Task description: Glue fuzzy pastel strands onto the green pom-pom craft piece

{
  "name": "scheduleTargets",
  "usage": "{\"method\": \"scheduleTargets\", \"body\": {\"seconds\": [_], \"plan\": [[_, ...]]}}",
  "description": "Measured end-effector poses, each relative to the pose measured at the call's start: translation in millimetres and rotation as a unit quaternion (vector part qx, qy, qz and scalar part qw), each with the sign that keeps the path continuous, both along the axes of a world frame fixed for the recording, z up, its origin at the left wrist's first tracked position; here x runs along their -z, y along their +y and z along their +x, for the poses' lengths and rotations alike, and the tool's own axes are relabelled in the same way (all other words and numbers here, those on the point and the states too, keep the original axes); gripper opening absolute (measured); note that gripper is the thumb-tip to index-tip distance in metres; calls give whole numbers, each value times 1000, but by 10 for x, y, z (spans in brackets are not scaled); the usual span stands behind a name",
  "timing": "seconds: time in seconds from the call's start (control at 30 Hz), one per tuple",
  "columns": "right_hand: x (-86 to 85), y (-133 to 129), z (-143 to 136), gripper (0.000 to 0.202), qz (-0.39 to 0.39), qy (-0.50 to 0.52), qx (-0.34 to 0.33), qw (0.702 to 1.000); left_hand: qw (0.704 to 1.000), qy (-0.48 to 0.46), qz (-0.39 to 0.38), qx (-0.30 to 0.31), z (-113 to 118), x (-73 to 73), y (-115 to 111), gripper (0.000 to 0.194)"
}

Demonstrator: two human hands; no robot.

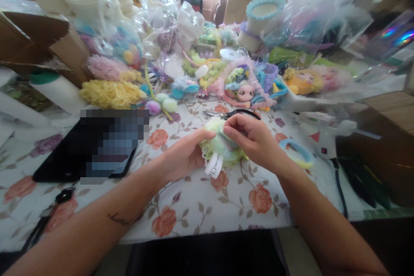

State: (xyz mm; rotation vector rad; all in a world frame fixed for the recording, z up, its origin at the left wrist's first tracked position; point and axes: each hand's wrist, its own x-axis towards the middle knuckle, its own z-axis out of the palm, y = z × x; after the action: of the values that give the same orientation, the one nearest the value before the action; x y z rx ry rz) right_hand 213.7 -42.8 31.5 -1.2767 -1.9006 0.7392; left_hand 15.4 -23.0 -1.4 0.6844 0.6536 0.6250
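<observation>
A pale green, frilly fabric piece (226,148) with a lacy edge is held above the flowered tablecloth (181,198). A white printed tag (214,165) hangs from its lower side. My left hand (189,151) grips it from the left, thumb on top and the other fingers mostly hidden underneath. My right hand (250,138) is closed in a pinch at its upper right; whatever is between those fingertips is too small to make out. Black-handled scissors (244,114) lie just behind the hands, blades pointing left.
A dark tablet (64,151) lies on the left. A glue gun (326,138) and a blue-yellow ring (296,153) are on the right. Behind are a doll head (246,92), yellow yarn (111,93), pom-poms (169,104), plastic bags (323,8) and a cardboard box (35,43).
</observation>
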Motion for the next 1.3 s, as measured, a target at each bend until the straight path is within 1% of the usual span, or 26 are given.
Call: {"method": "scheduleTargets", "body": {"seconds": [0.23, 0.37, 0.5, 0.73, 0.93, 1.1, 1.3], "plan": [[22, -39, 12, 14, 50, -39, 25, 998, 999, -35, -3, 14, -10, 23, 3, 13], [45, -56, -3, 15, 79, -67, 16, 994, 999, -43, -2, 22, -12, 36, 9, 13], [40, -56, -4, 15, 66, -48, 13, 997, 999, -41, -7, 16, -3, 52, 10, 13], [40, -52, -3, 15, 79, -65, 13, 995, 999, -42, -5, 16, -10, 41, 7, 13], [47, -69, -17, 16, 98, -111, 22, 989, 998, -47, -23, 17, -14, 36, 8, 10], [53, -85, -30, 16, 119, -132, 20, 984, 998, -63, -19, 19, -2, 33, 7, 9], [39, -90, -26, 17, 120, -150, 12, 981, 999, -45, -13, 15, 2, 28, -3, 10]]}}
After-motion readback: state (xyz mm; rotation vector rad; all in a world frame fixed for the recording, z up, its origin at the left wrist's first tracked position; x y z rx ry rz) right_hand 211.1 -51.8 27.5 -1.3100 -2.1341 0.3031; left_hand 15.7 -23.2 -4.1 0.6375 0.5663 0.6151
